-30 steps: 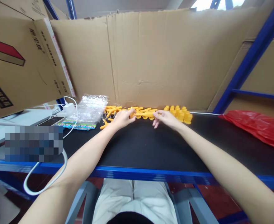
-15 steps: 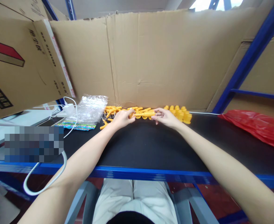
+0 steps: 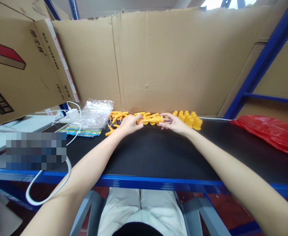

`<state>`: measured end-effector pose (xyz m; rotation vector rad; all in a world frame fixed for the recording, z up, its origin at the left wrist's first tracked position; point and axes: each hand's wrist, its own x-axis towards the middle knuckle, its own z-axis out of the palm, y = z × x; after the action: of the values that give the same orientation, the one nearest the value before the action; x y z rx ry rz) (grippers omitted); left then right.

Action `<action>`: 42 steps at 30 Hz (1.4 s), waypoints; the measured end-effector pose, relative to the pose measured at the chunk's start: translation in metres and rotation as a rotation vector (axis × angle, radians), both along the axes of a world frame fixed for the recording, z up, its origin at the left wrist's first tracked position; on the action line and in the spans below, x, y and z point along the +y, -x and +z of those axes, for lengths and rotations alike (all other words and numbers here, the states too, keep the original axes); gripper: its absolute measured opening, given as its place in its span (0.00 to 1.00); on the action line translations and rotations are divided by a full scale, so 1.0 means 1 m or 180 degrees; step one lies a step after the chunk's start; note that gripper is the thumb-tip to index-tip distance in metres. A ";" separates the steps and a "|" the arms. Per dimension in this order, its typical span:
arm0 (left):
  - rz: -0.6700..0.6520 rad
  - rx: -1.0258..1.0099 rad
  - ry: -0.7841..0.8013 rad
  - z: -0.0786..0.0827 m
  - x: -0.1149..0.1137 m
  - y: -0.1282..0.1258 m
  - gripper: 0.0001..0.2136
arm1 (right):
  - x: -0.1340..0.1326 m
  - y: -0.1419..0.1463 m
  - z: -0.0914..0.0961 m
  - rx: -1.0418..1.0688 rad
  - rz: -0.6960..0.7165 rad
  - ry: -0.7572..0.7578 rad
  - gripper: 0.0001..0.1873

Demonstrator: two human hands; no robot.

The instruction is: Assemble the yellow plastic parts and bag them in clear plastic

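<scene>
Level above the far part of the black tabletop is a yellow plastic piece [image 3: 153, 120], narrow toward its left and wider, like a small cylinder, at its right. My left hand [image 3: 131, 125] is closed around its left end, with the fingers partly hiding that end. At the wide right end, my right hand [image 3: 175, 124] pinches it between thumb and fingers. Behind my left hand lies a heap of yellow branching plastic pieces [image 3: 118, 115]. Just right of my right hand stand several yellow cup-like parts [image 3: 190, 119] in a cluster.
Left of the heap lie clear plastic bags [image 3: 95, 114] on a colourful packet [image 3: 85, 132]. A white cable [image 3: 69, 167] loops over my left forearm. Cardboard [image 3: 158, 65] walls the back. A red plastic bag [image 3: 269, 132] lies right; a blue edge [image 3: 158, 182] runs along the front.
My right fingers have shifted slightly on the wide end of the yellow piece. Both hands otherwise keep nearly the same place, and the view has moved a little.
</scene>
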<state>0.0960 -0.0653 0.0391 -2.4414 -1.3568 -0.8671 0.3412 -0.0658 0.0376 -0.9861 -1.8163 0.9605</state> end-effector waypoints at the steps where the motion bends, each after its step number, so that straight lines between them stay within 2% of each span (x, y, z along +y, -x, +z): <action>1: 0.0002 -0.0002 0.0005 0.000 0.000 0.000 0.13 | 0.001 -0.001 -0.001 0.0056 0.0098 -0.0001 0.28; 4: 0.0006 0.0008 0.0018 0.000 -0.001 0.000 0.13 | 0.000 -0.002 -0.001 0.0045 0.0242 0.0049 0.27; 9: 0.0013 0.0027 -0.0017 0.000 -0.003 -0.001 0.12 | -0.007 -0.001 0.006 -0.0120 0.0135 -0.0037 0.24; 16: -0.0040 0.0121 -0.0193 0.002 -0.004 -0.002 0.12 | -0.012 0.009 0.006 -0.0104 -0.0192 0.0395 0.30; 20: -0.0029 0.0139 -0.0160 0.002 -0.004 -0.002 0.12 | -0.011 0.008 0.006 -0.0191 -0.0277 0.0463 0.31; 24: 0.0036 0.0108 -0.0095 0.003 -0.003 -0.001 0.13 | -0.007 0.003 0.005 -0.0143 -0.0049 0.0300 0.23; 26: 0.0059 0.0094 -0.0046 0.003 -0.003 0.000 0.13 | -0.006 0.001 0.004 -0.0084 0.0013 0.0202 0.27; 28: 0.0058 0.0077 -0.0018 0.003 -0.003 0.000 0.13 | -0.005 0.001 0.003 -0.0078 0.0001 0.0185 0.27; 32: 0.0043 0.0055 0.0004 0.002 -0.002 0.000 0.13 | -0.006 0.002 0.001 -0.0158 -0.0065 0.0242 0.20; 42: 0.0044 0.0066 -0.0049 0.001 -0.002 0.000 0.13 | -0.007 0.005 0.003 0.0020 -0.0138 0.0433 0.18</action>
<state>0.0964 -0.0676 0.0397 -2.4198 -1.3532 -0.8436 0.3362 -0.0730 0.0409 -1.1000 -1.7355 1.0704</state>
